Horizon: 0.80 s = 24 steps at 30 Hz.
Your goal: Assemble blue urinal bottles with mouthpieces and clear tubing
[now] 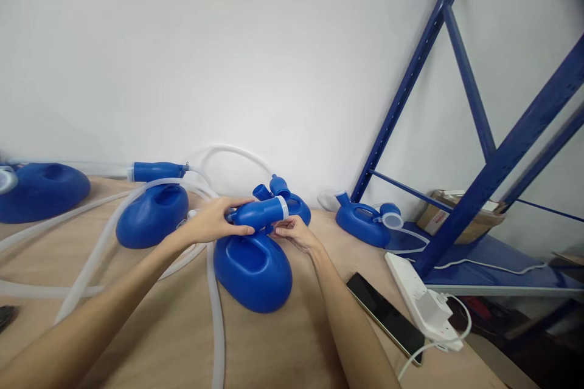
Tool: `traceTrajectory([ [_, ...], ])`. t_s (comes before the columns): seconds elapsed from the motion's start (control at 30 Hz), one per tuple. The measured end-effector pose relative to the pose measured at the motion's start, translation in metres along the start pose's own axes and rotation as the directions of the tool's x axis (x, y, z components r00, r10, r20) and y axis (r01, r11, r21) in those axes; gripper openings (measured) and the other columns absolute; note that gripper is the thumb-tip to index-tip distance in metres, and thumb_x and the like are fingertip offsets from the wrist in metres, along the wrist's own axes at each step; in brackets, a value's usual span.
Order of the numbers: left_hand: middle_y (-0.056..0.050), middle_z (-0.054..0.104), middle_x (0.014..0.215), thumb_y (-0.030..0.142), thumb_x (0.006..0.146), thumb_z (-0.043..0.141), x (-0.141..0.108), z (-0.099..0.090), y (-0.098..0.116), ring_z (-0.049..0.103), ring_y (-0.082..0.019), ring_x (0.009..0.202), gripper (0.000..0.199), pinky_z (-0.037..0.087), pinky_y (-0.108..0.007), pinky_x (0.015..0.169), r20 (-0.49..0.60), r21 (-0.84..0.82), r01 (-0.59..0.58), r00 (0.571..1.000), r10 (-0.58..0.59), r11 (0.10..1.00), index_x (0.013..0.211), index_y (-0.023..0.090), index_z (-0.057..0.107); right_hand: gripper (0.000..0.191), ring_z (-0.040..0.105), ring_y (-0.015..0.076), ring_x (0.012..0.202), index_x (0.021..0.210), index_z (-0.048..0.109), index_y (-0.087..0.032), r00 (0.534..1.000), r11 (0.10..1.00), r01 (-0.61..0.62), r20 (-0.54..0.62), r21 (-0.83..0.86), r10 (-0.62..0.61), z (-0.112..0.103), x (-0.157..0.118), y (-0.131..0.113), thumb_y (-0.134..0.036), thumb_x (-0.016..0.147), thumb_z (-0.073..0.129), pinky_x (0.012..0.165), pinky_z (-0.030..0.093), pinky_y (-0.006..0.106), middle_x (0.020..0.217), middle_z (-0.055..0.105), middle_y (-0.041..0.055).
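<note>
A blue bottle-shaped piece with a white rim [261,214] lies sideways over the top of a blue plastic container [253,270]. My left hand [219,219] is wrapped round its left end, thumb below and fingers above. At its underside, near the container's neck, my right hand [294,232] has its fingers pinched together; what they hold is too small to make out. Behind both hands stands another blue container [298,209], partly hidden, with a blue fitting [279,186] on a hose.
More blue containers rest at left [152,216] and right [360,223]. White hoses [216,316] cross the table [274,352]. A phone [387,316] and power strip [422,301] lie at right, beside a blue metal rack [469,194].
</note>
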<state>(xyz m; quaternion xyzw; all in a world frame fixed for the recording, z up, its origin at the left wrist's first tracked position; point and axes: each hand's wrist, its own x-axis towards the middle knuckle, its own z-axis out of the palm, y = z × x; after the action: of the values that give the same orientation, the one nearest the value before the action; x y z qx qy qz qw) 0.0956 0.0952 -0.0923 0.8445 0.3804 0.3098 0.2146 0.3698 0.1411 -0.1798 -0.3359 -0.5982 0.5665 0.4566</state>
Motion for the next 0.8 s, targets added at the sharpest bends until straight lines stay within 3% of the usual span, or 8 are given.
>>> traceTrajectory([
  [0.17, -0.007, 0.067, 0.140, 0.065, 0.077, 0.076, 0.003, 0.005, -0.006, 0.066, -0.033, 0.123, 0.078, 0.053, -0.036, 0.100, -0.032, 0.022, -0.046, 0.998, 0.047, 0.999, 0.142, 0.024, 0.063, 0.040, 0.072, 0.0182, 0.076, 0.081, 0.081, -0.019, 0.995, 0.997, 0.046, -0.088, 0.062, -0.040, 0.001, 0.004, 0.008, -0.036, 0.050, 0.100, 0.079, 0.059, 0.034, 0.084, 0.079, 0.0036],
  [0.37, -0.008, 0.066, 0.142, 0.065, 0.078, 0.075, 0.004, 0.008, -0.007, 0.064, -0.034, 0.126, 0.077, 0.051, -0.037, 0.102, -0.040, 0.052, -0.086, 0.995, 0.088, 0.995, 0.140, 0.022, 0.064, 0.040, 0.067, 0.0170, 0.065, 0.075, 0.077, -0.019, 0.983, 0.993, 0.091, -0.164, 0.074, -0.078, 0.004, 0.010, 0.016, -0.043, 0.051, 0.098, 0.069, 0.056, 0.033, 0.071, 0.075, 0.0023],
  [0.57, -0.007, 0.070, 0.136, 0.065, 0.077, 0.075, 0.005, 0.010, -0.006, 0.066, -0.034, 0.121, 0.075, 0.053, -0.038, 0.099, -0.050, 0.055, -0.060, 0.997, 0.063, 0.997, 0.139, 0.024, 0.066, 0.051, 0.070, 0.0179, 0.070, 0.096, 0.075, -0.022, 0.985, 0.996, 0.083, -0.152, 0.025, -0.078, 0.004, 0.008, 0.007, -0.038, 0.054, 0.098, 0.070, 0.058, 0.033, 0.080, 0.078, 0.0008],
  [0.8, -0.006, 0.072, 0.132, 0.064, 0.078, 0.075, 0.004, 0.011, -0.006, 0.067, -0.033, 0.118, 0.072, 0.053, -0.036, 0.094, -0.059, 0.057, -0.054, 0.997, 0.057, 0.997, 0.138, 0.024, 0.066, 0.037, 0.074, 0.0214, 0.076, 0.085, 0.082, -0.016, 0.999, 0.994, 0.035, -0.036, -0.106, -0.039, 0.001, 0.001, -0.019, -0.037, 0.059, 0.097, 0.080, 0.059, 0.039, 0.083, 0.080, 0.0065],
])
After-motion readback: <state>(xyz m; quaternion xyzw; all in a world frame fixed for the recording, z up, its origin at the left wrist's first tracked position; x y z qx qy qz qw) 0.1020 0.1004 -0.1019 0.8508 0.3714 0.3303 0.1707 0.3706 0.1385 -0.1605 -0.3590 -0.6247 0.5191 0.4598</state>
